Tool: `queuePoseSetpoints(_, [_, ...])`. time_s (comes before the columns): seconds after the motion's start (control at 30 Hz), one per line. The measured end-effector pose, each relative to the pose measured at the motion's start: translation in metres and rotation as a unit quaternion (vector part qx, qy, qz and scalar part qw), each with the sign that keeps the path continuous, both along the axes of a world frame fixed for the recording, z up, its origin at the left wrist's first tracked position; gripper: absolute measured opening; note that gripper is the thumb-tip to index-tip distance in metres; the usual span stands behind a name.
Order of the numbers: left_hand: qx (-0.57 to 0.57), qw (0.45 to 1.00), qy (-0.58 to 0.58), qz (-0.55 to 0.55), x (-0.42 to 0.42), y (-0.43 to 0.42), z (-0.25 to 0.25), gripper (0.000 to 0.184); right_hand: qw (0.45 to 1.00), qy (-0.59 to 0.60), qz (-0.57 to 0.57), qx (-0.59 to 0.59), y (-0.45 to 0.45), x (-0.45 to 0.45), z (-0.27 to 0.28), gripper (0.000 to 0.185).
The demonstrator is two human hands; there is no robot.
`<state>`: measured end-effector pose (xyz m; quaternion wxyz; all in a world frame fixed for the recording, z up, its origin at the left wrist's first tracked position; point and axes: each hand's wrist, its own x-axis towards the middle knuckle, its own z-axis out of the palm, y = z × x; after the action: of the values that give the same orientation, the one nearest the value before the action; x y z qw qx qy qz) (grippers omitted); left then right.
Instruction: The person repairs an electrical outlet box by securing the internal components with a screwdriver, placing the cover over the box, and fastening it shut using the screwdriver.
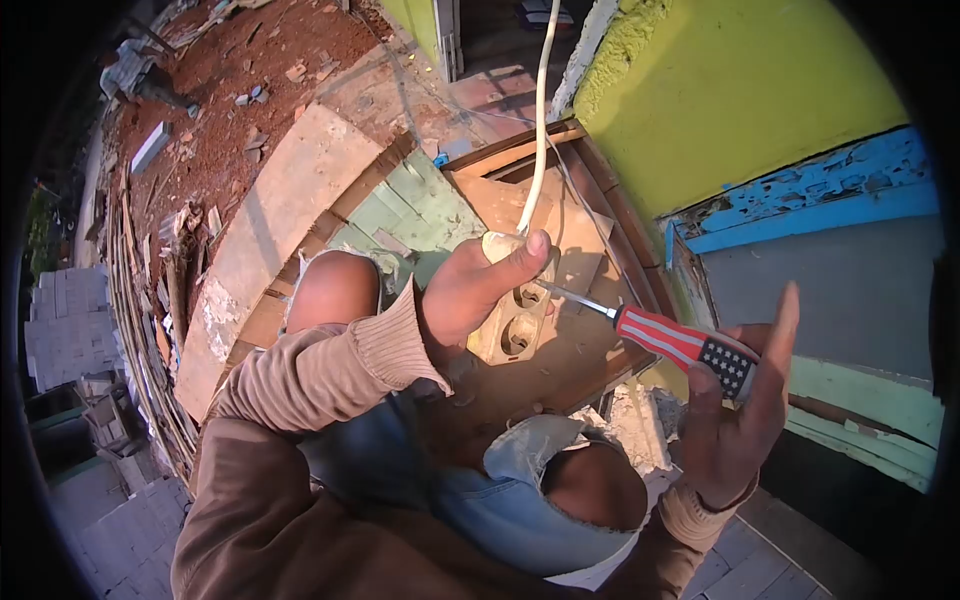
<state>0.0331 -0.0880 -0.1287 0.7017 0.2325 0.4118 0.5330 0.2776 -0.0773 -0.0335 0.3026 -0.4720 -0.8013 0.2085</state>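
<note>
My left hand is closed around a yellowed extension socket, its thumb lying across the upper end. Two round outlets show on the socket's face. A white cable runs up from its top end. In my right hand is a screwdriver with a stars-and-stripes handle, gripped at the butt between thumb and fingers while one finger stretches out straight. The screwdriver's shaft points left to the socket's side edge near my left thumb; whether the tip sits in a screw cannot be made out.
Below the socket lie brown wooden boards and a pale green panel. A yellow-green wall with a blue strip stands at the right. At upper left, a person bends over red soil strewn with debris.
</note>
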Motion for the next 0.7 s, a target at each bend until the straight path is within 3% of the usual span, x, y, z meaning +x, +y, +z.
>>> queuePoseSetpoints(0.1, [-0.004,1.0,0.026,-0.011,-0.002,-0.001,0.002,0.048,0.999,-0.035,-0.005,-0.025,0.002,0.0,0.0,0.081])
queuePoseSetpoints(0.13, [-0.006,0.999,0.031,-0.003,-0.003,0.0,0.001,0.048,0.996,-0.032,0.023,0.085,0.011,-0.001,-0.009,0.079])
queuePoseSetpoints(0.2, [0.001,0.999,0.034,-0.005,-0.005,0.001,-0.003,0.048,0.979,-0.028,0.05,0.194,0.012,-0.001,-0.012,0.078])
queuePoseSetpoints(0.3, [0.024,0.999,0.044,-0.017,-0.005,-0.001,-0.002,0.047,0.999,-0.016,-0.018,0.036,0.0,-0.002,-0.005,0.082])
queuePoseSetpoints(0.4, [0.018,0.998,0.067,-0.008,-0.009,0.001,-0.005,0.048,0.998,0.018,0.011,0.051,0.008,-0.005,-0.008,0.081])
queuePoseSetpoints(0.5, [0.033,0.997,0.067,-0.013,-0.006,-0.001,-0.002,0.049,0.977,0.035,0.048,0.204,0.019,-0.004,-0.01,0.084])
queuePoseSetpoints(0.57, [0.026,0.997,0.069,-0.013,-0.006,-0.002,-0.003,0.05,0.998,-0.049,-0.036,-0.024,0.006,-0.007,0.014,0.089])
queuePoseSetpoints(0.7, [0.024,0.998,0.058,-0.01,-0.005,-0.001,0.002,0.049,0.99,0.037,0.068,0.117,0.017,-0.003,-0.001,0.092])
